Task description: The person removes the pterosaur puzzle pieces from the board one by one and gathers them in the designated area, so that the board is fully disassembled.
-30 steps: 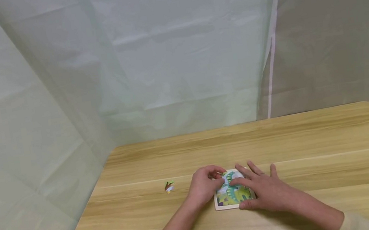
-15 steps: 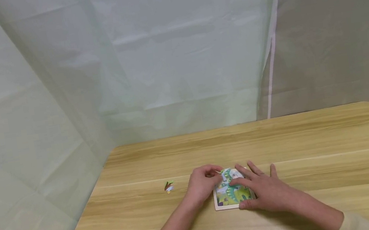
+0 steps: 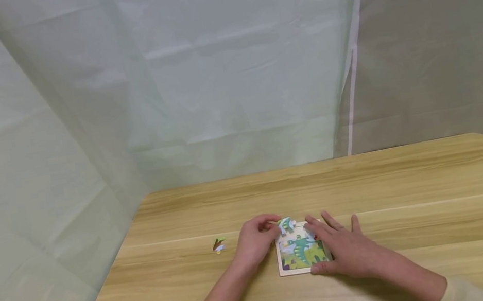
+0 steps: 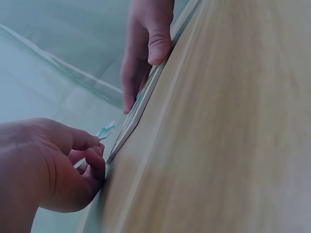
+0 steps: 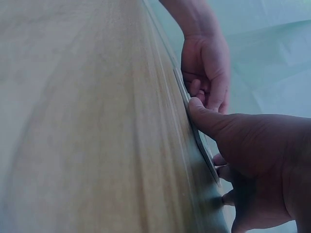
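My left hand (image 3: 255, 239) pinches a jigsaw puzzle piece (image 3: 286, 225) with a green striped pattern between thumb and fingers. It holds the piece over the top left corner of a square puzzle board (image 3: 294, 271) with a pale rim. In the left wrist view the puzzle piece (image 4: 106, 130) stands raised off the board. A green dinosaur picture fills the lower part of the board, and a pale area shows near its top. My right hand (image 3: 347, 249) rests on the board's right side, fingers spread, its thumb at the near edge. It covers that side of the picture.
A loose puzzle piece (image 3: 219, 246), brown, green and white, lies on the wooden table (image 3: 150, 289) left of my left hand. Pale sheeting (image 3: 231, 79) hangs behind the table and along its left side.
My left hand has moved slightly left, lifting the pinched puzzle piece off the board's top and uncovering a pale area there. The right hand stays in place on the board.
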Demonstrator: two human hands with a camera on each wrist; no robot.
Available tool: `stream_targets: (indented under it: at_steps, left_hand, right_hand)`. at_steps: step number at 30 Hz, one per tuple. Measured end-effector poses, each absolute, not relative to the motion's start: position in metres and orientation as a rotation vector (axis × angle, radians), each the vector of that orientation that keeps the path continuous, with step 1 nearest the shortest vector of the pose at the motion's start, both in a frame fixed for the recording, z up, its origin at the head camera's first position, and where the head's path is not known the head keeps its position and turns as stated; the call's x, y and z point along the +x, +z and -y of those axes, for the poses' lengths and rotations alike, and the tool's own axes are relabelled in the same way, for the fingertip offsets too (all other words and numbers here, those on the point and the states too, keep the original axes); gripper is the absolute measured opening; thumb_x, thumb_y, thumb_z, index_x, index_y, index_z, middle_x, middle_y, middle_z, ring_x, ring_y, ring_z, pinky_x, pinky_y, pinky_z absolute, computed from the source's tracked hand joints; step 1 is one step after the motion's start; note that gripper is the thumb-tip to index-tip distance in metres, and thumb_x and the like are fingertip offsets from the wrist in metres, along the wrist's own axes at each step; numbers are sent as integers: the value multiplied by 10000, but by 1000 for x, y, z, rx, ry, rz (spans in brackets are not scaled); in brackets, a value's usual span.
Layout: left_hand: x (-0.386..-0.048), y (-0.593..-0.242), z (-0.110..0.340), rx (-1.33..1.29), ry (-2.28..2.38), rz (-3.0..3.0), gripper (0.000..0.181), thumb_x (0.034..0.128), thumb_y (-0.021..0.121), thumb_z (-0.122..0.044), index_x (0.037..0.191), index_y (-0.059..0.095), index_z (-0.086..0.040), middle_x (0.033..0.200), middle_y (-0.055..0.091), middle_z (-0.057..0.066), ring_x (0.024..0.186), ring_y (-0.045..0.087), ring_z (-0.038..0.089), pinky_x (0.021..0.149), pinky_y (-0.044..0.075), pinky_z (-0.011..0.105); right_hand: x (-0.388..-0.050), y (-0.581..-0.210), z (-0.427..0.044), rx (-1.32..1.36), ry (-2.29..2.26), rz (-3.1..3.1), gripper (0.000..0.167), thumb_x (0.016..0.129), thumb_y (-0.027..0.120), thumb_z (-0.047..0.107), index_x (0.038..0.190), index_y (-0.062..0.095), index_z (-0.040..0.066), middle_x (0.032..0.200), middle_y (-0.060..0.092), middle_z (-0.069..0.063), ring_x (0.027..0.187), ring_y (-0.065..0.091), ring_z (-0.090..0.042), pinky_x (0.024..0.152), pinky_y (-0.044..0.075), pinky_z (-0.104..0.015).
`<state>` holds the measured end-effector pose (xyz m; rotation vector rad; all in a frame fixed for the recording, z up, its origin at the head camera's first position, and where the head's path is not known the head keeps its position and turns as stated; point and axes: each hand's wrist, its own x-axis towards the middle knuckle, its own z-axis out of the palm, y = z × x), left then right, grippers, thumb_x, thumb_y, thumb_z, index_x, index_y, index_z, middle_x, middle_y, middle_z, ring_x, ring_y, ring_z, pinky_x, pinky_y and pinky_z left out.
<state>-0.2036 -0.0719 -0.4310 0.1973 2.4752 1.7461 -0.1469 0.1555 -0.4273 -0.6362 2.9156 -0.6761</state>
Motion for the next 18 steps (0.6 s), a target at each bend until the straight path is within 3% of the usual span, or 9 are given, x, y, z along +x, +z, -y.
stream_targets:
  at_steps: [8, 18]
  left_hand:
    - [-203, -431, 87, 232, 1853, -2328, 248, 920, 665, 9, 1166, 696, 30, 862, 621, 79, 580, 486, 120, 484, 408, 202]
    - [-201, -431, 105, 254, 1817, -2338, 251, 941, 625, 25, 1183, 679, 56, 851, 624, 96, 604, 512, 128, 481, 425, 200]
  right_hand:
    - [-147, -427, -155, -621, -665, -2904, 936, 830, 713, 635, 1547, 397, 123, 1659, 215, -108, 1516, 144, -379, 1005, 24, -836]
    - [-146, -426, -155, -595, -684, -2909, 1035, 799, 735, 647, 1563, 347, 67, 1651, 253, -83, 1516, 163, -356, 1018, 25, -827]
